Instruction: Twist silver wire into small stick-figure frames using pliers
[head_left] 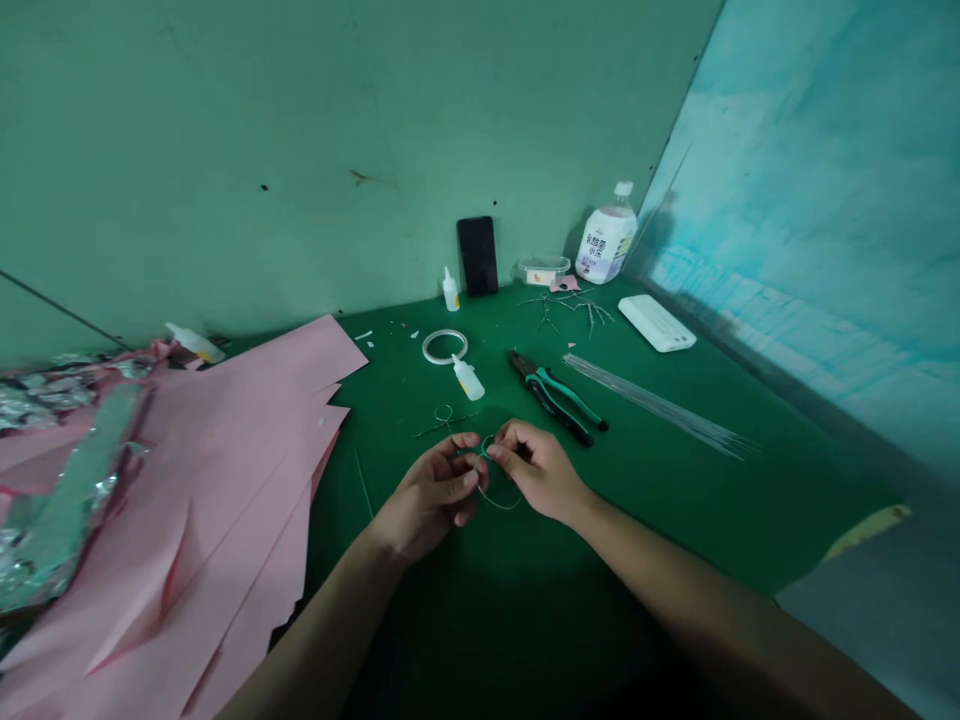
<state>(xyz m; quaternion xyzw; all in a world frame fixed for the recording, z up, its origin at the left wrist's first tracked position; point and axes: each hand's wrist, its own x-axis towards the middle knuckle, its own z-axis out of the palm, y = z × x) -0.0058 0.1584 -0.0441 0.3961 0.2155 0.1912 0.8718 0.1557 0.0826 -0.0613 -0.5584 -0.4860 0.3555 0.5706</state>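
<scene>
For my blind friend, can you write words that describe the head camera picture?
The left hand and right hand pinch a thin wire loop above a green mat. Green-handled pliers lie nearby, beside a bundle of straight wires, and pink paper sheets cover the left side.

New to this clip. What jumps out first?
The large pink paper sheets fanned over the left side of the green mat catch the eye first, with crumpled silver foil at the far left. At the centre, the left hand and right hand pinch a thin wire loop between them. Just beyond the hands lie green-handled pliers, with a bundle of straight wire rods to their right.
</scene>
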